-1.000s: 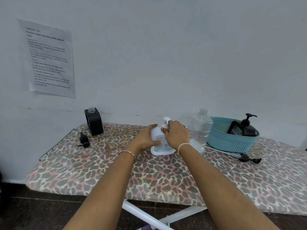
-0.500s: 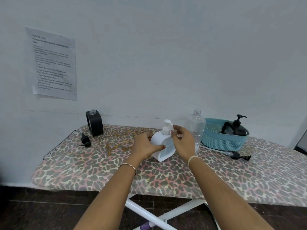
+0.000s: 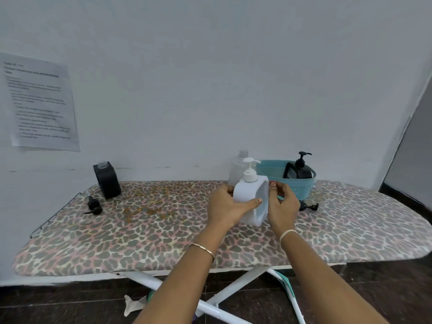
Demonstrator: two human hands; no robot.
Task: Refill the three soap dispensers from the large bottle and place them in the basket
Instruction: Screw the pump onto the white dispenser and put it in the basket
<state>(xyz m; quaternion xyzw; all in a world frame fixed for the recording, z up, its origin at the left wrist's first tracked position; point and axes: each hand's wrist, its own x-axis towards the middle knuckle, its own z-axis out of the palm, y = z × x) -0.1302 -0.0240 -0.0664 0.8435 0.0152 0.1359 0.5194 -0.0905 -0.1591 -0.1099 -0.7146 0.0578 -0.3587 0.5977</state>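
Head view: both hands are on the white dispenser (image 3: 251,199). The left hand (image 3: 228,208) wraps its near side, thumb across the front, and the right hand (image 3: 281,206) pinches its right edge. Pump on, tilted, it sits right of the ironing board's (image 3: 140,235) middle, just before the basket (image 3: 300,191) by the far edge, which holds a black dispenser (image 3: 300,170). This looks like the carry. Next: clear the rim and lower it alongside.

Just beyond your fingers (image 3: 281,191) the clear bottle (image 3: 236,169) and basket (image 3: 301,192) block the way; left of your fingers, the surface (image 3: 163,230) lies open.
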